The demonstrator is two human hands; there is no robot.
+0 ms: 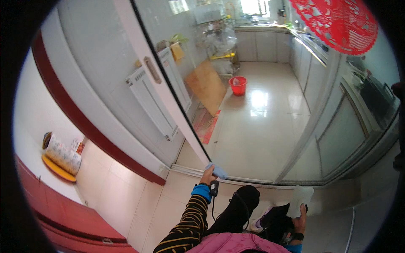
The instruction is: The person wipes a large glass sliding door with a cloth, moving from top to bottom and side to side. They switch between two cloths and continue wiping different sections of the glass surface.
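My left hand grips a light blue cloth at the lower end of the white-framed sliding glass door. The cloth lies against the foot of the frame, close to the floor track. Lower right, my right hand holds a pale, flat cloth or pad beside my bent leg. Its top edge reaches near the bottom rail of the glass partition. A small black device with a cable is strapped at my left wrist.
Past the glass are a red bucket, a leaning wooden board, a white radiator and kitchen cabinets. A red paper-cut decoration hangs upper right. At left stand a red cabinet and a patterned cylindrical object.
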